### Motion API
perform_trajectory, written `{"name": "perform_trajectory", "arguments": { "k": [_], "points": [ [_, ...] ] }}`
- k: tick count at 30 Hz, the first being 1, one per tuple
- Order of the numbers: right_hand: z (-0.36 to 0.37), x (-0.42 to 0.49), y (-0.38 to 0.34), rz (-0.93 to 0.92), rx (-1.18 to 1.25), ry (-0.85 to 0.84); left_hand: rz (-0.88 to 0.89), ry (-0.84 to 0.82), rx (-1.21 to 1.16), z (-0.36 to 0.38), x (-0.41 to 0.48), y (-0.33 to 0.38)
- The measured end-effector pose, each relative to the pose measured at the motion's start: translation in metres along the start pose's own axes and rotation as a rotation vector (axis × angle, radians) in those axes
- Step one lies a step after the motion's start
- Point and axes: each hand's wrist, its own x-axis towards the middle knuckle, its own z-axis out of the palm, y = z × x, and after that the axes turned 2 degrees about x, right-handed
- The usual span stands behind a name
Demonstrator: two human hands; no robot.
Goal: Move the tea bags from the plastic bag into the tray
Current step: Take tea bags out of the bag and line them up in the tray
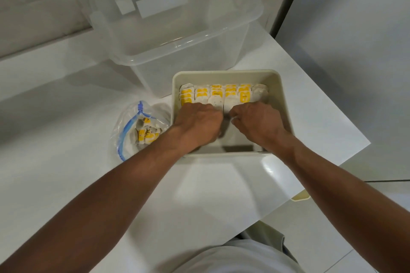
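Inside tray (286, 106), L hand (198, 122) & R hand (258, 122) grips curled against tea bags (216, 93), hold unclear

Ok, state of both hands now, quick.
Left hand: fingers curled against the tea bags in the tray; grip cannot be told.
Right hand: likewise curled, grip cannot be told.

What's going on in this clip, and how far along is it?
A person has both hands in the beige tray. The left hand and right hand, fingers curled, sit at the near edge of the tea bags lined up against its far wall; any grip is hidden. The plastic bag left of the tray holds more, so the job isn't done.
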Motion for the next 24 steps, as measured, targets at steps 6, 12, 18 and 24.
{"name": "perform_trajectory", "arguments": {
  "k": [6,12,18,24],
  "points": [
    [-0.002,0.004,-0.004,-0.035,-0.028,0.007,0.026,-0.003,-0.033,0.016,0.004,0.003],
    [-0.001,0.004,-0.002,-0.066,-0.048,0.005,-0.002,0.03,-0.029,0.019,0.003,0.001],
    [0.002,0.008,-0.002,-0.047,-0.028,0.008,-0.013,0.03,-0.035,0.017,0.002,0.001],
    [-0.003,0.006,-0.003,-0.042,-0.033,0.013,-0.015,0.001,-0.068,0.017,0.001,0.0]
  ]
}}
